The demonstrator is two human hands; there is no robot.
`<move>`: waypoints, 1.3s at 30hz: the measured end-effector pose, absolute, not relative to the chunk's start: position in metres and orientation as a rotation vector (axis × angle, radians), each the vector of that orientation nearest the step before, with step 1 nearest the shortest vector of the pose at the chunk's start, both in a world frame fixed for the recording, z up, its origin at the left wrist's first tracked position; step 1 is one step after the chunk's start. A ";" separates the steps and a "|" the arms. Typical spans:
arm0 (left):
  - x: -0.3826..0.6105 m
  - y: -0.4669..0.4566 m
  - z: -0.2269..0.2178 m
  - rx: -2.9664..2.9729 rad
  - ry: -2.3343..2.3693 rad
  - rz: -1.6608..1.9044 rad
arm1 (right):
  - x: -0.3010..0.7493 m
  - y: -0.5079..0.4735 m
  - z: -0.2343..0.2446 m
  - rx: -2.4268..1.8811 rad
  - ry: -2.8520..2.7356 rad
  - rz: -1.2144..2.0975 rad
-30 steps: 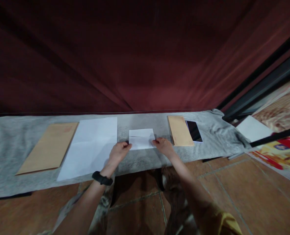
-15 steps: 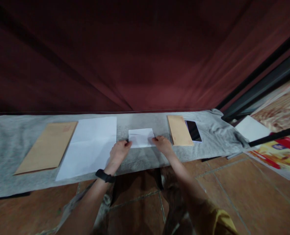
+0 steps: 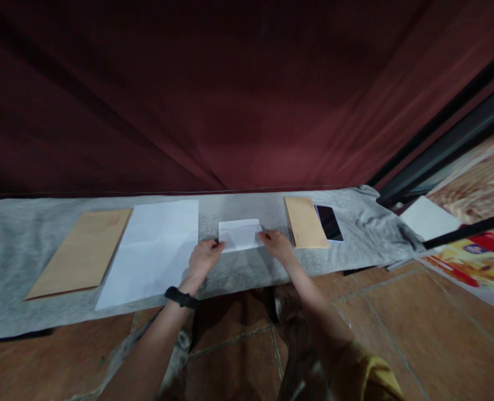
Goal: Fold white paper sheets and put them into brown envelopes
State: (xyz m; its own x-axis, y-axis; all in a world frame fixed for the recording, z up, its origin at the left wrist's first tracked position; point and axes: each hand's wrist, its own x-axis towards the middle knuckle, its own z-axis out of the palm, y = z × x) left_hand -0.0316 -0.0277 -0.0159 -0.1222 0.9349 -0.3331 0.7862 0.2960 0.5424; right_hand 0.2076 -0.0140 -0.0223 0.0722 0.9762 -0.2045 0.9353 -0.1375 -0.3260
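Note:
A small folded sheet of white paper (image 3: 240, 236) lies in front of me, with a crease line running across it near its far edge. My left hand (image 3: 205, 257) pinches its left near corner, and a dark band circles that wrist. At the right side my right hand (image 3: 275, 244) grips the edge between thumb and fingers. Left of the folded paper lies a stack of larger white sheets (image 3: 157, 245). Farther left is a big brown envelope (image 3: 83, 250). A smaller stack of brown envelopes (image 3: 306, 223) rests right of my right hand.
A phone (image 3: 329, 223) lies beside the small envelopes. Everything rests on a narrow grey cloth-covered bench (image 3: 247, 273) against a dark red curtain (image 3: 247, 111). Black metal bars (image 3: 451, 133) and a red and yellow printed box (image 3: 480, 264) are at the right, above tiled floor.
The near part of the folded paper looks lifted a little, and more of the strip along its far edge shows. Both hands keep their grip in nearly the same place.

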 end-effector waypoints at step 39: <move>-0.033 -0.024 -0.023 1.367 1.798 0.405 | 0.224 -0.007 -0.020 -2.049 -1.994 0.960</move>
State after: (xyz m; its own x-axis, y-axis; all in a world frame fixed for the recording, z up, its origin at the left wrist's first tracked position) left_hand -0.0329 -0.0238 -0.0231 -0.0724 0.9083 -0.4120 0.6437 0.3580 0.6764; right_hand 0.2243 -0.0075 -0.0200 -0.0722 0.9348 -0.3478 0.8549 -0.1216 -0.5043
